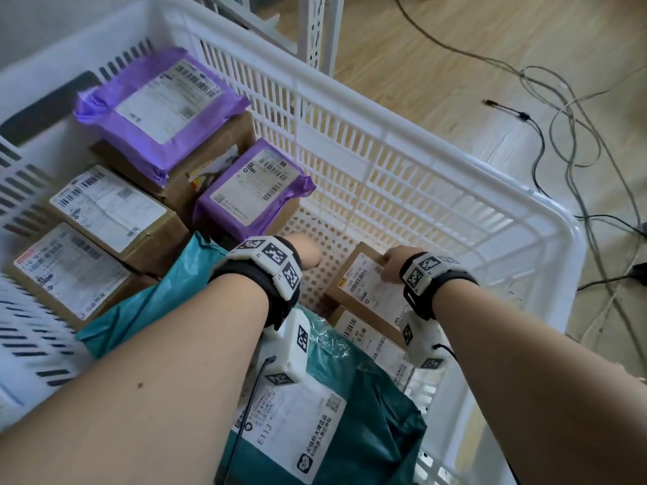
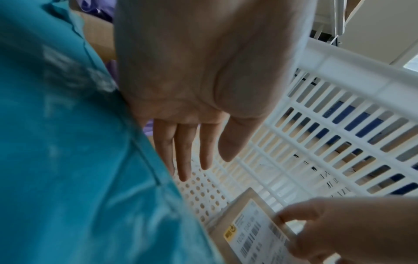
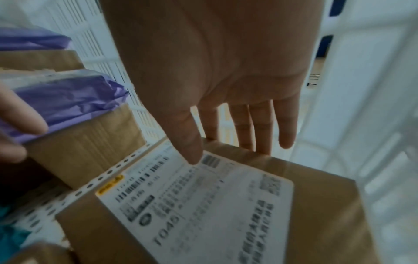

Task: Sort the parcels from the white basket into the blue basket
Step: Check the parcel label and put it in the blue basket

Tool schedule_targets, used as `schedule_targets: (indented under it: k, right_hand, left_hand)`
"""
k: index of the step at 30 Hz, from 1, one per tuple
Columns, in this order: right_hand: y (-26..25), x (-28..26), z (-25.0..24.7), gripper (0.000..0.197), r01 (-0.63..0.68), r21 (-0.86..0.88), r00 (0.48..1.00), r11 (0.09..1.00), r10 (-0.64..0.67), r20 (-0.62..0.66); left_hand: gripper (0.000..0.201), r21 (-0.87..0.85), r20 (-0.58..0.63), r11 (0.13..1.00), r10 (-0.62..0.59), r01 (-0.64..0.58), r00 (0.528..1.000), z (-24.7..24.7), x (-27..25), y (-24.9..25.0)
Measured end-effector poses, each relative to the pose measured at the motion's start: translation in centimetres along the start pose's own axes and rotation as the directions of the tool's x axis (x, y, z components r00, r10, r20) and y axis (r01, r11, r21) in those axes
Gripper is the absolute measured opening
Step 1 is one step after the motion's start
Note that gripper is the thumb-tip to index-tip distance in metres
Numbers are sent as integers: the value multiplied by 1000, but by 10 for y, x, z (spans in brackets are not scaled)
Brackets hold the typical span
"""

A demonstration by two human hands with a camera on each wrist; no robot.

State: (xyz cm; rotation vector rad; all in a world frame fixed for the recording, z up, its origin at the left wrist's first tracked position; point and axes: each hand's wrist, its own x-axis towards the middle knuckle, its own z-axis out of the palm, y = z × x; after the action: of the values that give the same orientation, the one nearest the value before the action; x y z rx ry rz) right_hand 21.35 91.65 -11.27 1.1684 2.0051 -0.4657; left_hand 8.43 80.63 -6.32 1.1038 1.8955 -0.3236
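- The right hand (image 3: 214, 71) grips a cardboard parcel (image 1: 364, 292) by its far edge, with the thumb on the label and the fingers down the far side.
- The left hand (image 2: 192, 89) hangs flat-fingered, holding nothing, beside a teal parcel (image 1: 367, 432).
- The cardboard parcel sits inside the white basket (image 1: 350, 134), near the right wall.

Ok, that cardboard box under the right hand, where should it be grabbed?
Take the box by its far edge, from above: thumb on the label, fingers over the edge. Bare basket floor lies beyond that edge, while another box crowds its near end. The right hand sits there now.
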Motion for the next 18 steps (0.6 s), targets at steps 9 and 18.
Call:
schedule_targets:
  k: [9, 18]
  right_hand:
    - [-1, -7, 7, 46, -56, 118, 998, 991, 55, 11]
    - [-13, -25, -11, 61, -32, 184, 994, 982, 50, -97]
  left_hand:
    - [37, 92, 4, 995, -34, 34, 999, 5, -13, -4]
    - [15, -362, -158, 932, -90, 27, 983, -2, -8, -9]
